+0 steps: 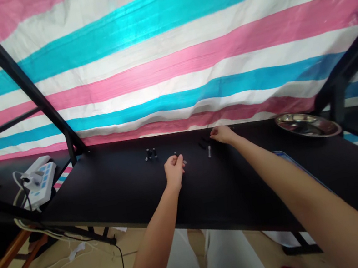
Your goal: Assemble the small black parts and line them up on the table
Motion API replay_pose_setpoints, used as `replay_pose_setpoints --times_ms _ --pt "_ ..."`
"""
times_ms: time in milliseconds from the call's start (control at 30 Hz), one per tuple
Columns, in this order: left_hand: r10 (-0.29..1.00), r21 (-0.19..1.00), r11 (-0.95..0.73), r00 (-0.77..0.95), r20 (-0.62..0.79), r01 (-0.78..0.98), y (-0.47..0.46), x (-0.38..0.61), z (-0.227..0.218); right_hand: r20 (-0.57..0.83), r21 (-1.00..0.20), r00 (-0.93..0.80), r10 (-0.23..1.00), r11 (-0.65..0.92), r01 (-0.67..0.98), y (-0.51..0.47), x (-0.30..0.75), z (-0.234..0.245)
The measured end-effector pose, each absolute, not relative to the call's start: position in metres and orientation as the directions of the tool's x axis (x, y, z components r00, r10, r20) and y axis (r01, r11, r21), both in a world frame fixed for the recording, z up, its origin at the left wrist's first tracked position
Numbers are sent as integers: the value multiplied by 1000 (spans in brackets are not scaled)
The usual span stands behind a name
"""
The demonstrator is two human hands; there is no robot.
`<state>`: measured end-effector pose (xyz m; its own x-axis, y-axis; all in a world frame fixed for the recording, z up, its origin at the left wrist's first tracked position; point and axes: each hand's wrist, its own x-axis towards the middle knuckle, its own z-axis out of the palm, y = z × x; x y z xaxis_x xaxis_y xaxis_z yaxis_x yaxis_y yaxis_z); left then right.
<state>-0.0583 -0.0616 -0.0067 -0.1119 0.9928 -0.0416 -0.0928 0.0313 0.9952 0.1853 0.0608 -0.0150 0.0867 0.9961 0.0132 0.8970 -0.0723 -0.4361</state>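
Observation:
My left hand (174, 170) is over the middle of the black table, its fingers curled together around something too small to name. A small grey piece (185, 162) shows beside its fingertips, and I cannot tell whether they touch it. Farther right, near the back edge, my right hand (222, 134) has its thumb and fingers pinched together; what is between them is hidden. Just left of it lie dark pieces (202, 143), hard to make out against the black top. A small clear or silvery cylinder (209, 151) lies in front of these.
Several small black cylinders (151, 153) stand left of my left hand. A round metal tray (307, 124) sits at the back right. A flat blue-edged object (285, 155) lies partly under my right forearm. A white power strip (40, 184) is at the left, beside the black frame.

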Motion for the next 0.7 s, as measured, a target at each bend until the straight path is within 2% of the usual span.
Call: replay_pose_setpoints --times_ms 167,500,600,700 --pt "992 994 41 -113 -53 -103 -62 -58 -6 31 -463 75 997 -52 885 66 188 -24" --pt "990 993 48 -130 -62 -112 -64 -58 -3 -102 -510 78 992 -119 852 61 193 -17" --pt "990 994 36 -130 -50 -107 -64 -59 -4 -147 -459 99 984 -157 874 54 197 -11" --pt "991 994 26 -128 -39 -102 -65 -60 -5 -141 -324 11 990 -57 944 41 199 -2"
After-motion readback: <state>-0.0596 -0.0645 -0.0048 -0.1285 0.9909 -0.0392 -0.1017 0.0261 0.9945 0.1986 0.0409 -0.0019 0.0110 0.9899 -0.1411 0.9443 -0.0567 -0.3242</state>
